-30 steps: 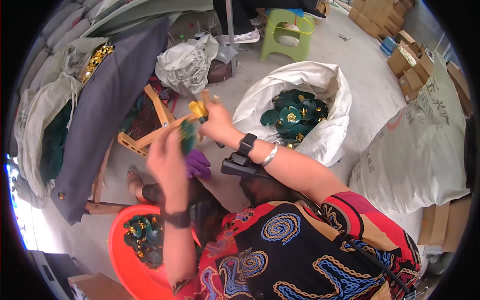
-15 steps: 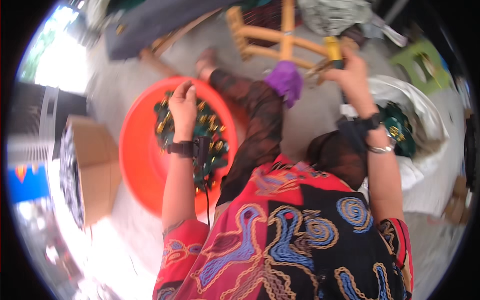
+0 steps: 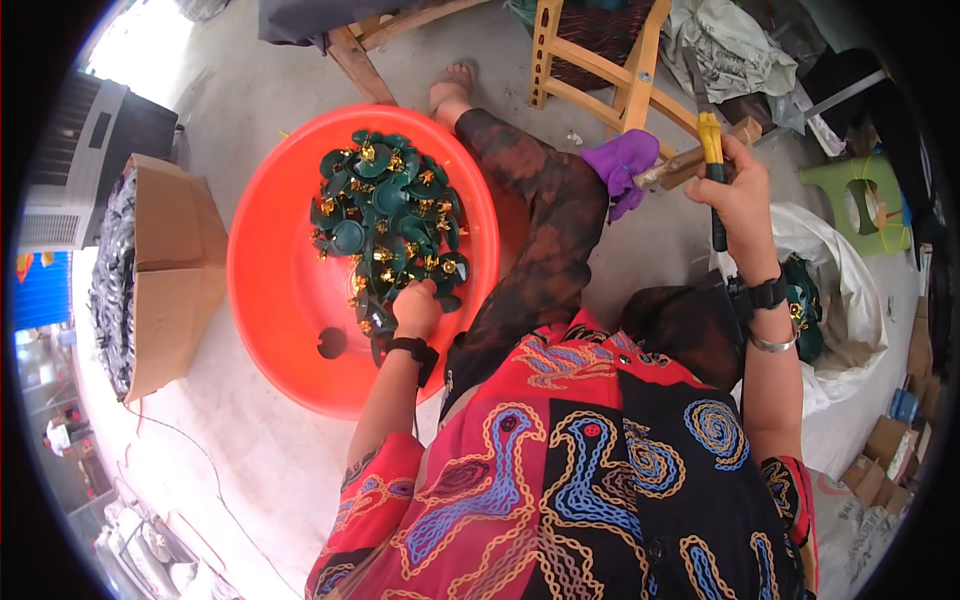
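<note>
In the wide orange-red basin [image 3: 262, 300] lies a heap of dark green, disc-like pieces with gold fittings [image 3: 390, 205]. My left hand [image 3: 415, 310] is down at the near side of this heap, fingers curled; what they grip is hidden among the pieces. Raised at the right, my right hand [image 3: 745, 205] wraps round a tool with a yellow and black handle [image 3: 711, 140]. A thin grey strip, apparently its blade, points away from me. Just left of this hand are a wooden bar [image 3: 690, 165] and a purple cloth [image 3: 625, 170] beside my knee.
A white sack [image 3: 860, 300] holding similar green pieces stands at my right, near a green plastic stool [image 3: 860, 195]. Ahead is a wooden chair frame [image 3: 590, 65]. Left of the basin stands a cardboard box [image 3: 175, 280] filled with dark items.
My left hand has come down from above the basin toward me, onto the green pieces. My right hand, still holding the tool, has shifted slightly right and nearer. The view has moved.
</note>
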### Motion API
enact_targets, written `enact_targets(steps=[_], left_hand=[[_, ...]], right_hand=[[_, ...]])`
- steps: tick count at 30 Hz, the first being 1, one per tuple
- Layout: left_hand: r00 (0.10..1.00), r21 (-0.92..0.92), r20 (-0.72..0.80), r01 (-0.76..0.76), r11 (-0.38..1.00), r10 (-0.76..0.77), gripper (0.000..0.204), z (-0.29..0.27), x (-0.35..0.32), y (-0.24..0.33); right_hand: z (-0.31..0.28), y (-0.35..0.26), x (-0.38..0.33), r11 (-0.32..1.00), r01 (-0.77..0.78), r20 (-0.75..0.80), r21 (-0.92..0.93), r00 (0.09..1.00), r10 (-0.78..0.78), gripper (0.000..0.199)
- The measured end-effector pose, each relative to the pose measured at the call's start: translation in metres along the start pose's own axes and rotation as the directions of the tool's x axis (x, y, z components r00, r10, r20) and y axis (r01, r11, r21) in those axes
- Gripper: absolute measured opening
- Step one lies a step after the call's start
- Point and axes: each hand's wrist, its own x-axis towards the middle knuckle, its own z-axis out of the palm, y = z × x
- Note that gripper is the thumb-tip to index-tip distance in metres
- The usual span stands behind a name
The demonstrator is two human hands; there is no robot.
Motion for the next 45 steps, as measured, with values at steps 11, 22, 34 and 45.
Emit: enact_targets(steps=[11,22,34,45], left_hand=[[0.993,0.065,0.073,0.088,0.994,-0.092,0.022,0.022,-0.001,-0.012],[0.997,-0.409,0.075,0.033,0.912,-0.003,0.034,-0.075,0.043,0.01],[0.392,-0.128,-0.717,-0.887,0.443,0.576,0.027,-0.116,0.105,0.291],[0.44,-0.091,-0.633,-0.86,0.503,0.637,0.029,-0.081,0.105,0.294]], right_hand=[[-0.005,0.0,-0.006,0.999,-0.02,-0.047,0.039,0.999,0.022,0.059],[-0.011,0.01,-0.003,1.0,-0.026,-0.063,0.016,0.998,0.027,0.049],[0.0,-0.002,-0.005,0.968,0.25,-0.415,0.026,0.884,-0.217,0.057],[0.008,-0.014,-0.007,0.775,0.452,-0.132,-0.441,0.822,-0.554,0.061]])
